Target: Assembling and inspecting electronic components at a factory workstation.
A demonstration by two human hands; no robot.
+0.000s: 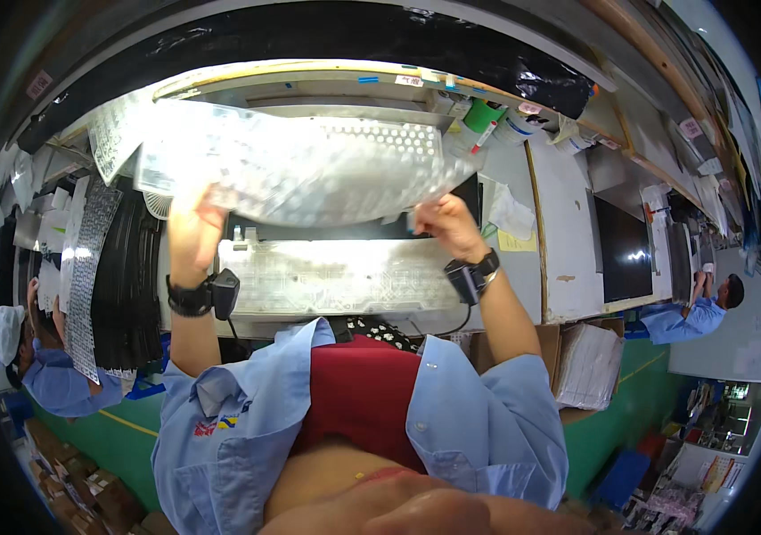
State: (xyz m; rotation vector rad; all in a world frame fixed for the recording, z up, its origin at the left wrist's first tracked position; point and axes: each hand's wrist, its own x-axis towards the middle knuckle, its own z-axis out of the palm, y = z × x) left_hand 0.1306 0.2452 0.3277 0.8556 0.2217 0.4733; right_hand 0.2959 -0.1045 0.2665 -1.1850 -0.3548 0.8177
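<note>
Factory line, pale grey table under a long shelf. Landmark: flat white perforated keyboard plate lying on the table right in front of the person. Above it, a thin translucent dotted membrane sheet is held up in the air, slightly bowed. Left hand has fingers clamped on the sheet's lower left edge; right hand has fingers pinched on its lower right edge. Left of the plate: stack of black trays with more dotted sheets leaning on it. Right of the plate: dark flat panel. Behind the plate: green-topped container.
</note>
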